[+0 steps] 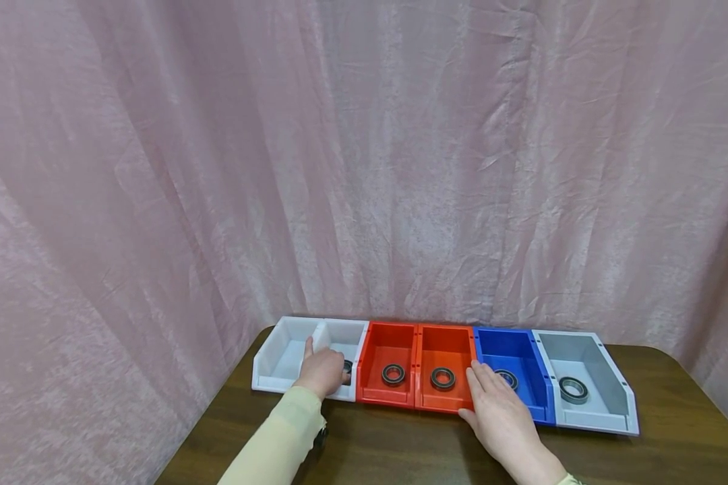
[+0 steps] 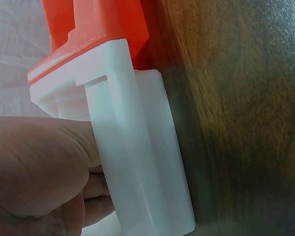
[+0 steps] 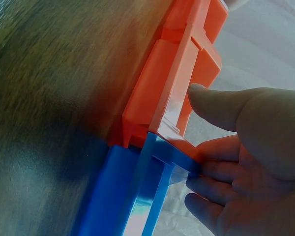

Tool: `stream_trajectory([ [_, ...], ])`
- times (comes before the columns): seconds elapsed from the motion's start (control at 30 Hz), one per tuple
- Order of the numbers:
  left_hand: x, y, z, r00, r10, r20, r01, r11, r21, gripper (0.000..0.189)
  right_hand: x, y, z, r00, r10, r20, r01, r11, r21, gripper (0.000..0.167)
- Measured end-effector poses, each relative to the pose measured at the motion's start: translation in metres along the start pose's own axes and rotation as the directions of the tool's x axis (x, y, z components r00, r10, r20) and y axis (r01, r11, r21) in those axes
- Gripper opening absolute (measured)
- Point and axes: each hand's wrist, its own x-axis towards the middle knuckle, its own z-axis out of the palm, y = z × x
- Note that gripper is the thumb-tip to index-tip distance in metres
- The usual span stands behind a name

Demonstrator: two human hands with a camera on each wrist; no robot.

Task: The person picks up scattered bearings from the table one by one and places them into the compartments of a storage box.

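Note:
My left hand [image 1: 323,372] reaches into the second white bin [image 1: 340,330] from the left, next to a ball bearing [image 1: 348,366] that it partly covers. One finger sticks up; the others bend down into the bin. In the left wrist view the front wall [image 2: 132,142] hides the fingertips, so a grip on the bearing cannot be made out. My right hand [image 1: 503,414] hovers with straight fingers over the border between the orange bin [image 1: 445,337] and the blue bin [image 1: 503,340]. Nothing is in it. The blue bin's bearing [image 1: 508,378] is partly covered by this hand.
The bins stand in a joined row on a brown wooden table [image 1: 388,444]. Bearings lie in the red bin [image 1: 393,374], the orange bin and the grey bin [image 1: 573,389] at right. A leftmost white bin [image 1: 288,357] ends the row. A pink curtain [image 1: 400,168] hangs behind.

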Motion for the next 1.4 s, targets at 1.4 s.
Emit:
stream_trajectory([
  [1.4, -0.001, 0.012, -0.009, 0.998, -0.061, 0.012, 0.062, 0.998, -0.023, 0.02, -0.001, 0.0, 0.001, 1.0, 0.002, -0.017, -0.002, 1.0, 0.01, 0.073],
])
